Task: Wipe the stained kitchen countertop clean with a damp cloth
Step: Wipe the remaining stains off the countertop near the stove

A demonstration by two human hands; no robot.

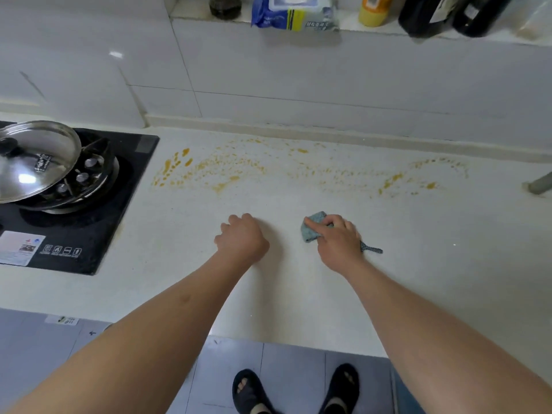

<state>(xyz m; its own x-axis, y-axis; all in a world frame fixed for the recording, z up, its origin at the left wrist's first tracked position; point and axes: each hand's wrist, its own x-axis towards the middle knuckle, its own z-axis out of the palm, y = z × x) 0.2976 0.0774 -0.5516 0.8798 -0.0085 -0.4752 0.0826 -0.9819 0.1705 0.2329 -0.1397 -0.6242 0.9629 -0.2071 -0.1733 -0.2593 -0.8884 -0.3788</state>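
Wiping not yet begun: right hand [337,239] pressing the blue cloth [312,227], left hand [242,237] curled and empty, next a push toward the orange stains [221,171].

Open counter [298,294] stretches between both hands and the orange stains [227,171]; a lidded pan [38,162] on the stove [89,234] blocks the left side.

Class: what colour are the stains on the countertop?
Orange-yellow stains, seen in the head view.
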